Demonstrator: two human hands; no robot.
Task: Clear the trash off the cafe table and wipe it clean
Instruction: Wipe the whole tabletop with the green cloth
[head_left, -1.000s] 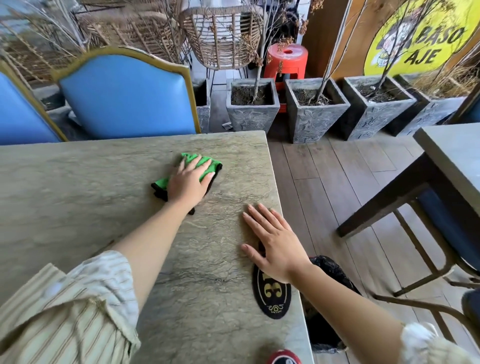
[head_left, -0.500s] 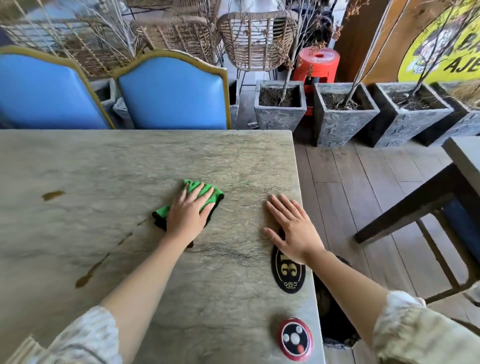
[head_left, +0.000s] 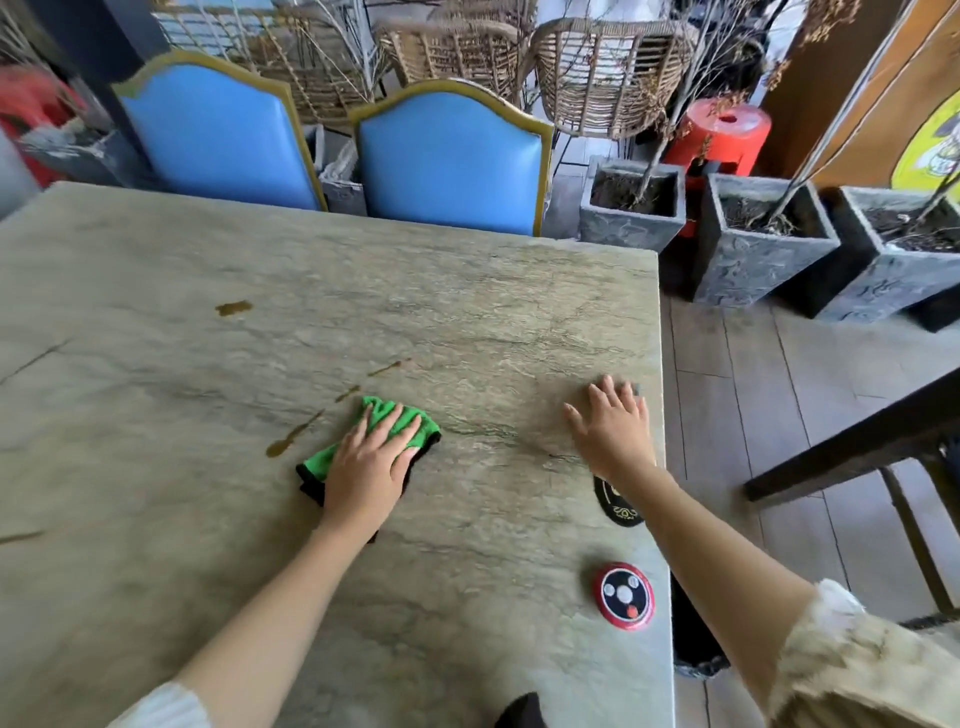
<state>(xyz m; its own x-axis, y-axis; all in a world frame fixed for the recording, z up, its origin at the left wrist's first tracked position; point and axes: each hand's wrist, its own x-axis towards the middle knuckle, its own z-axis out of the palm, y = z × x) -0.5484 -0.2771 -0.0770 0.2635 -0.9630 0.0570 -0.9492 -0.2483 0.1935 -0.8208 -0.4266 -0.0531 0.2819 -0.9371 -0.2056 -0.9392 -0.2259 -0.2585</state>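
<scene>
My left hand (head_left: 371, 465) presses flat on a green cloth with a black edge (head_left: 387, 423), near the middle of the stone-look cafe table (head_left: 156, 415). A trail of brown spill marks (head_left: 291, 439) runs up and right from just left of the cloth, and a separate brown spot (head_left: 234, 307) lies farther back. My right hand (head_left: 613, 428) rests flat and empty, fingers spread, near the table's right edge.
A black oval number plaque (head_left: 621, 506) and a red-and-black round call button (head_left: 623, 596) lie by the right edge. Two blue chairs (head_left: 452, 161) stand behind the table. Stone planters (head_left: 631, 210) line the floor at right, a dark bin (head_left: 693, 639) sits below the edge, and another table (head_left: 857, 441) stands right.
My left hand has slid the cloth toward me and left across the table, closer to the brown spill trail. My right hand stays flat by the right edge. The view has shifted left.
</scene>
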